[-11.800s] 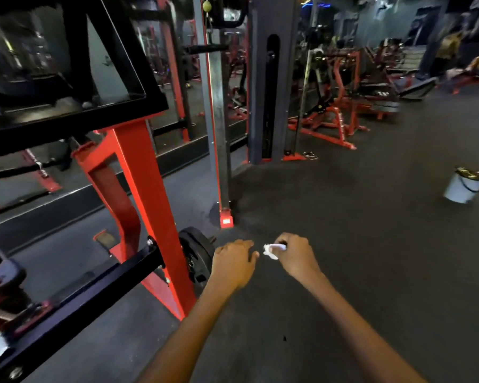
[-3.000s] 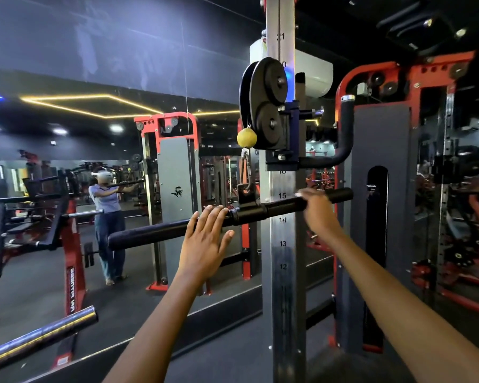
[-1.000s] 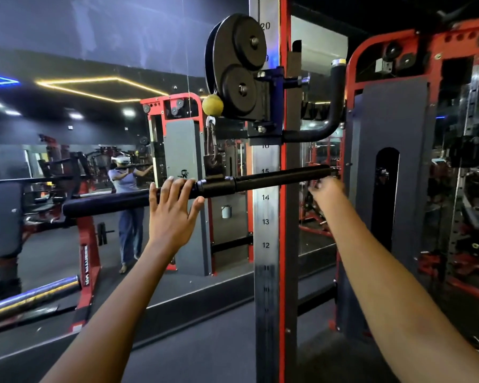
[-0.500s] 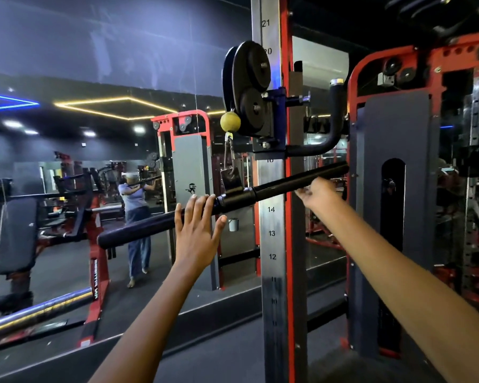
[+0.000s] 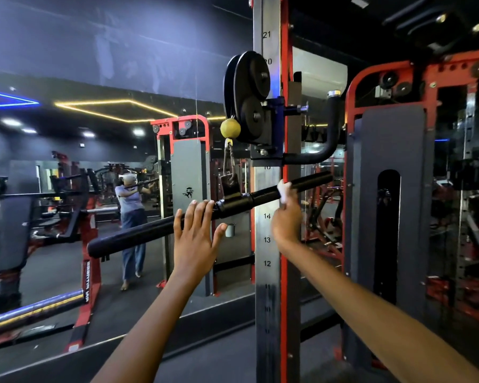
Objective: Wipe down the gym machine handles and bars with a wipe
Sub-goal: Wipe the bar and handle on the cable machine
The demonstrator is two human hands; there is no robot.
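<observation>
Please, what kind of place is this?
Most likely a commercial gym: a cable machine's numbered upright with pulleys, a black bar attachment, and a wall mirror reflecting more machines.

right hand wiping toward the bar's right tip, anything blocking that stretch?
Nothing visible. The right hand holds the wipe against the bar, and the bar's remaining stretch to its right tip is bare. The left hand steadies the bar left of the swivel.
</observation>
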